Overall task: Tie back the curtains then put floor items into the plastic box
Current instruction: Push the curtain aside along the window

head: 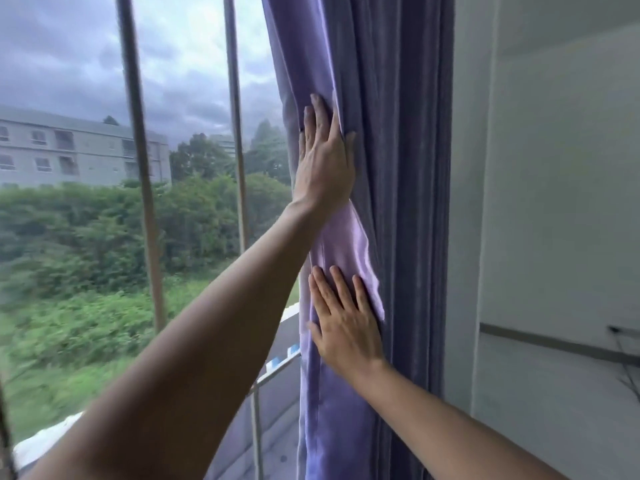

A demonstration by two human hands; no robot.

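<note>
A: Head view. Purple curtain [391,133] hangs gathered, centre-right of frame, beside the window [86,168].
B: Left hand [325,161] higher up, fingers straight, pressing the folds. Right hand [346,320] lower, flat on the fabric, gripping nothing.

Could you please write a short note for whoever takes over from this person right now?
Left hand: fingers straight, pressing flat on the purple curtain, higher up.
Right hand: also flat on the curtain, lower down, on its paler folded edge.
The curtain is gathered at the right side of the window, next to the wall.
Done: curtain pushed aside and bunched.
Left: no tie shows around it, so tie it back. Then put the floor items into the plastic box; neither is in view.
</note>
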